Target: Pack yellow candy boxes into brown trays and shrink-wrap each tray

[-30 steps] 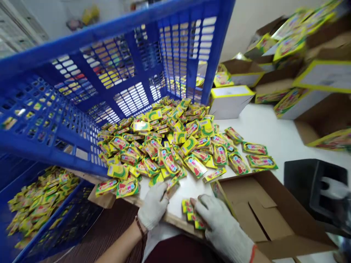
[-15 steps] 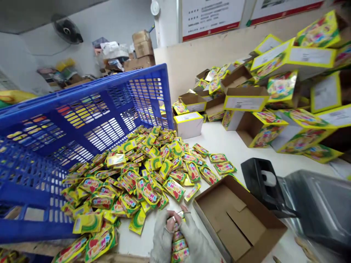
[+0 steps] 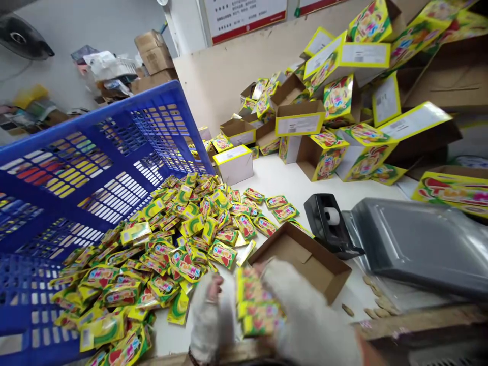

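My right hand [image 3: 301, 300], in a pale glove with bare fingertips, is closed on a row of small yellow candy boxes [image 3: 261, 305] with fruit prints. It holds them just in front of a shallow open cardboard box [image 3: 324, 269]. My left hand [image 3: 206, 310], gloved the same way, is apart from the row, to its left. Its fingertips are curled and blurred, and I cannot make out anything in them. Beside it spreads a large heap of loose candy boxes [image 3: 171, 254], spilling from a tipped blue crate [image 3: 114, 107] onto the white table [image 3: 267, 170].
A black tape dispenser [image 3: 328, 221] and a grey plastic-covered object [image 3: 412, 244] stand to the right. Behind them are piled many open display cartons [image 3: 324, 152]. Brown scraps [image 3: 381, 305] lie near the table's front edge.
The view has turned right. Both hands were together around the row of candy boxes; now my left hand is off it, and my right hand has brought the row up beside the cardboard box.
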`<state>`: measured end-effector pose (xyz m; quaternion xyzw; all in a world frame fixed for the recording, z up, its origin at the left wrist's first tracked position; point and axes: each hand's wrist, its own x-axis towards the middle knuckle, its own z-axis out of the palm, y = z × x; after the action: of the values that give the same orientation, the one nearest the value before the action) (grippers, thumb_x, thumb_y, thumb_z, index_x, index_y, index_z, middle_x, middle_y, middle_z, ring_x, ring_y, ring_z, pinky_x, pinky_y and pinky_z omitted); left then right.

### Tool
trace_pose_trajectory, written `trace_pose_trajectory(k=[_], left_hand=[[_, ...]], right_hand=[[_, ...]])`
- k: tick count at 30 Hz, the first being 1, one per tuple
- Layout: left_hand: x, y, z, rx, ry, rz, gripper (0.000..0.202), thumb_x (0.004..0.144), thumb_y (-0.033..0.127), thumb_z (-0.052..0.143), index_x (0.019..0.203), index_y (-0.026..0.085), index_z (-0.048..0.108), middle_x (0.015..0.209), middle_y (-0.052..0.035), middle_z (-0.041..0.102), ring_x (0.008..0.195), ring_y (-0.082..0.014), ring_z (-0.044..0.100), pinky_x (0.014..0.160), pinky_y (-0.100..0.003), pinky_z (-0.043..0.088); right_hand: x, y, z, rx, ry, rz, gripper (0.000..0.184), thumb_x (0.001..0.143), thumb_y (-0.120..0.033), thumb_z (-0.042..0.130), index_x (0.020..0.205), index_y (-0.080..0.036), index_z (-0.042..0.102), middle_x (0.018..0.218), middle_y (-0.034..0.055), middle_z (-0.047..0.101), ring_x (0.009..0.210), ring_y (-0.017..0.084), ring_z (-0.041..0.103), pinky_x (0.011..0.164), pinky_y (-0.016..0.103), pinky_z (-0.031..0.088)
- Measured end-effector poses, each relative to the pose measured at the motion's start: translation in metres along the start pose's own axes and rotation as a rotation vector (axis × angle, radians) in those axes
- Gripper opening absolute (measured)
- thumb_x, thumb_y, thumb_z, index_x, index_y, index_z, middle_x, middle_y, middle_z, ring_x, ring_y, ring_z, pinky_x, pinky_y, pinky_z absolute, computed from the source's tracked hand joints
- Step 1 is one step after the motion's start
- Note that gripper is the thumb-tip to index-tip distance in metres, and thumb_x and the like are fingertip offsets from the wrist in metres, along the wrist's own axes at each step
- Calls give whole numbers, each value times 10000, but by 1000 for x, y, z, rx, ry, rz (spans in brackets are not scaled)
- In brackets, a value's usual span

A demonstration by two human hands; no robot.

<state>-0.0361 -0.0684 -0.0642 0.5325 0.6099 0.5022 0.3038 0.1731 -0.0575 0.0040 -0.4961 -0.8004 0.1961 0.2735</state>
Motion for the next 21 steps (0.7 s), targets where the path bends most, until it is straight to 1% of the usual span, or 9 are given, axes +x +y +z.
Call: trace_pose_trajectory(k=[3, 6, 9, 11, 12, 14, 16, 18, 21], left_hand=[[-27, 21, 37, 219, -502, 611, 447, 968, 570, 463, 1069, 197, 689, 1081, -131, 710, 943, -245, 683, 793, -363, 574], [-43, 34, 66, 427, -712, 829, 464, 793, 601, 710, 983, 181, 657, 942, -95, 684, 775, -236, 643, 646, -355, 551], [-36, 27, 55, 432, -625, 760, 203, 803, 357, 739, 818, 194, 618, 880, -64, 643, 747, -199, 618, 648, -326, 541], [-29, 15, 31, 352, -507, 669, 174, 839, 270, 689, 986, 186, 648, 1129, -126, 631, 922, -217, 650, 782, -355, 574], [-28, 10, 18, 319, -463, 618, 315, 856, 263, 676, 1157, 184, 626, 1311, -169, 565, 1072, -245, 641, 882, -392, 574], [-32, -1, -1, 278, -456, 530, 697, 887, 313, 667, 1510, 201, 375, 1596, -219, 294, 1392, -323, 473, 1077, -492, 494], [-44, -9, -7, 243, -550, 475, 927, 914, 401, 643, 1627, 228, 76, 1689, -207, 78, 1547, -366, 225, 1176, -559, 387], [-57, -15, -3, 199, -629, 437, 947, 953, 464, 569, 1631, 236, -52, 1707, -185, -19, 1574, -371, 99, 1212, -577, 325], [-68, -18, 11, 163, -587, 425, 815, 1018, 463, 411, 1628, 246, -83, 1712, -166, -58, 1577, -350, 92, 1225, -566, 303]], right_hand=[[11, 36, -77, 185, -156, 374, 701, 644, -484, 784, 1254, -201, 587, 1130, 82, 676, 970, 261, 643, 853, 358, 525], [32, 74, -97, 287, -533, 602, 541, 564, -476, 776, 990, -188, 606, 921, 36, 672, 848, 224, 630, 726, 305, 497], [43, 89, -61, 330, -847, 577, 488, 535, -587, 768, 716, -201, 529, 732, -11, 571, 727, 171, 547, 621, 273, 411], [41, 84, -28, 422, -988, 555, 535, 513, -645, 775, 685, -194, 544, 717, -16, 554, 714, 156, 513, 625, 270, 394], [38, 77, -14, 488, -1030, 554, 550, 516, -664, 772, 701, -189, 566, 729, -12, 565, 720, 155, 510, 640, 273, 400], [33, 62, 5, 576, -1039, 535, 551, 586, -699, 727, 723, -186, 579, 744, -1, 582, 732, 159, 512, 670, 281, 415], [29, 48, 12, 515, -1003, 448, 519, 723, -702, 629, 689, -190, 553, 730, 12, 583, 719, 160, 501, 672, 286, 412], [26, 38, 13, 374, -943, 354, 483, 848, -643, 529, 685, -189, 554, 735, 26, 600, 704, 159, 499, 653, 284, 398], [21, 29, 12, 217, -846, 280, 382, 921, -530, 498, 825, -188, 637, 841, 49, 668, 749, 171, 545, 670, 276, 405]])
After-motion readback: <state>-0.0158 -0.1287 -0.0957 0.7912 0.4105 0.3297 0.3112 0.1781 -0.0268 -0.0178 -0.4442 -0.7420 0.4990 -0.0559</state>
